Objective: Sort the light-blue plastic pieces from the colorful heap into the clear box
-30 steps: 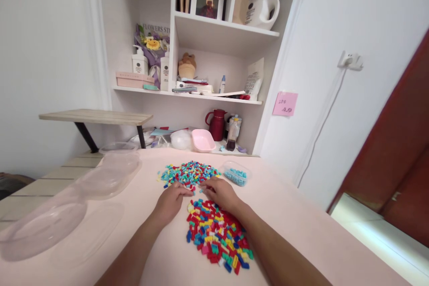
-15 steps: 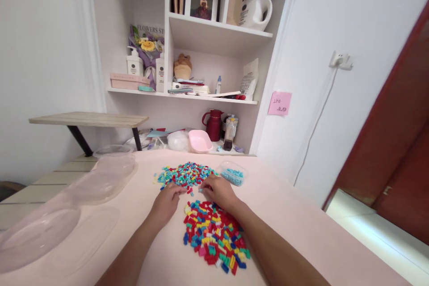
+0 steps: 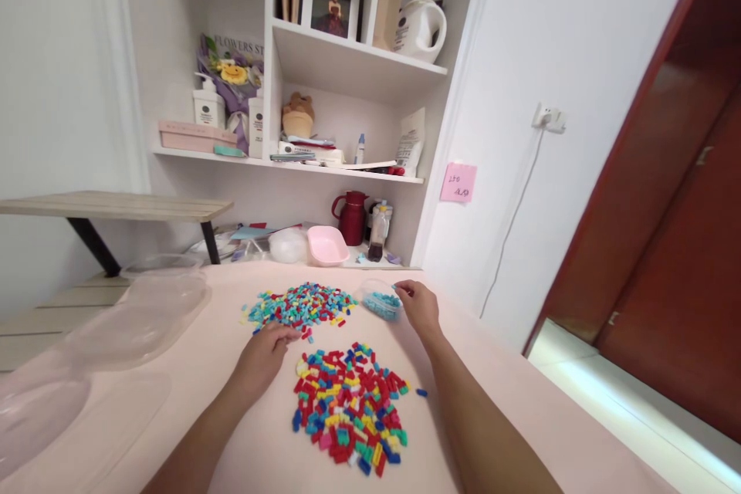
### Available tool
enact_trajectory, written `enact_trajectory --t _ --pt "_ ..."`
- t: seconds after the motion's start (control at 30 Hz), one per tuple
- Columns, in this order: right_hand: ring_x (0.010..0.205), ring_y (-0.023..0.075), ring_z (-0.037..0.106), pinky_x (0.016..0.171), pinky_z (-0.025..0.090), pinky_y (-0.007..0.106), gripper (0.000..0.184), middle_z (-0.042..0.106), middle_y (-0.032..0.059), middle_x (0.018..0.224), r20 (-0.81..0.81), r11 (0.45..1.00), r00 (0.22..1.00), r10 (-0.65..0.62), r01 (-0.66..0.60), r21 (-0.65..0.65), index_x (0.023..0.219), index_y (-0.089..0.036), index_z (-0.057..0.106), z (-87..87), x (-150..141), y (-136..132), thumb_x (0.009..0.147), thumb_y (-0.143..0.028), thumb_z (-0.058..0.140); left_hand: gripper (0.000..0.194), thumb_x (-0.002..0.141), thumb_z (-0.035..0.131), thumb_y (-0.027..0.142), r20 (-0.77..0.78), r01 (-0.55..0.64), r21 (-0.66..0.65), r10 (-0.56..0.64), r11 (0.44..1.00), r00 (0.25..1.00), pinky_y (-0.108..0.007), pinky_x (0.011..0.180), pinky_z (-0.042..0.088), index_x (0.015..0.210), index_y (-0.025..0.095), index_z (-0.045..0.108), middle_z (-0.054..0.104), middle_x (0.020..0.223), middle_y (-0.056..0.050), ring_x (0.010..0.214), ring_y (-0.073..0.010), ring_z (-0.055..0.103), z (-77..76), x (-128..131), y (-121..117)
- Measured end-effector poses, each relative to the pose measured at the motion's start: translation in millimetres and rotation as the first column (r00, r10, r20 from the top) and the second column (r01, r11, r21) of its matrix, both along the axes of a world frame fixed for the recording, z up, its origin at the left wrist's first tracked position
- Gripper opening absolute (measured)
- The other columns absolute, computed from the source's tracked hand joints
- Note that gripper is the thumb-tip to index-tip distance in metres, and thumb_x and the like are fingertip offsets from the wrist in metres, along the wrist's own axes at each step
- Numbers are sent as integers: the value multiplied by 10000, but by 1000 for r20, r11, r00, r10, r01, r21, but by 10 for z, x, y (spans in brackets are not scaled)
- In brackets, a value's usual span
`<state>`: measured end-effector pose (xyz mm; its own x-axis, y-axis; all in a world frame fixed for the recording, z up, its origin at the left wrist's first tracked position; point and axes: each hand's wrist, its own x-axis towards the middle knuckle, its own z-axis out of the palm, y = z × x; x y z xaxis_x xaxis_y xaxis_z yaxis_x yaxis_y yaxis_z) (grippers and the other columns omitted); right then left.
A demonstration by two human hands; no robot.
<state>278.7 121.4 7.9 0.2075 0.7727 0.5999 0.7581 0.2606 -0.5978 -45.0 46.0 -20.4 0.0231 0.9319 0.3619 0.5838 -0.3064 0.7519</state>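
My right hand [image 3: 419, 307] is raised at the right rim of a clear plastic tub [image 3: 366, 295] that holds many light-blue toy bricks [image 3: 383, 306]. Its thumb and forefinger pinch a small light-blue brick [image 3: 394, 287]. My left hand [image 3: 267, 351] rests on the table at the front edge of a pile of small mixed bricks [image 3: 306, 302], mostly light blue. Its fingers are drawn together beside a few red bricks [image 3: 306, 332]; whether anything is between them is hidden. Nearer to me, between my forearms, lies a second pile of larger red, yellow, blue and green bricks [image 3: 347, 405].
Clear plastic containers and lids [image 3: 139, 320] stand along the table's left side. At the back are a pink basin [image 3: 327, 245], a dark red jug [image 3: 350, 218] and a bottle of dark liquid [image 3: 378, 233]. One blue brick [image 3: 422, 393] lies apart, beside my right forearm.
My right hand has moved right, from the front of the small-brick pile to the tub, with a light-blue brick. My left hand stays by the pile. The camera view has shifted rightward.
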Motion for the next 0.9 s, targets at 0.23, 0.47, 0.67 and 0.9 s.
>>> enact_trajectory --t 0.23,0.47,0.67,0.9 --pt "724 173 608 716 475 311 250 684 26 854 2 999 1000 4 -4 37 880 -242 706 -43 -34 14 813 -344 489 325 731 444 122 22 5 1 -5 1000 1000 -277 793 497 831 228 735 657 861 -17 842 -158 620 -9 -2 1" --pt "785 187 604 778 468 329 296 676 55 914 22 991 997 75 -77 107 962 -220 696 -6 -186 -44 860 -329 440 305 754 448 161 29 11 9 -11 1000 1000 -290 793 501 825 225 737 671 897 -29 853 -169 627 -37 -2 7" --pt "838 180 615 791 467 306 233 690 50 933 162 863 850 501 -504 -27 977 -228 699 10 -667 -247 869 -250 494 320 782 427 163 -2 12 6 -12 1000 1000 -281 801 498 843 228 734 664 925 -32 870 -160 621 -56 -20 13" --pt "993 156 575 866 434 263 423 645 22 1089 384 657 551 741 -712 -248 1207 -312 607 -95 -1052 -448 874 -104 453 324 788 422 155 0 11 7 -11 1000 1000 -282 822 496 848 231 731 669 928 -32 885 -159 622 -66 -22 13"
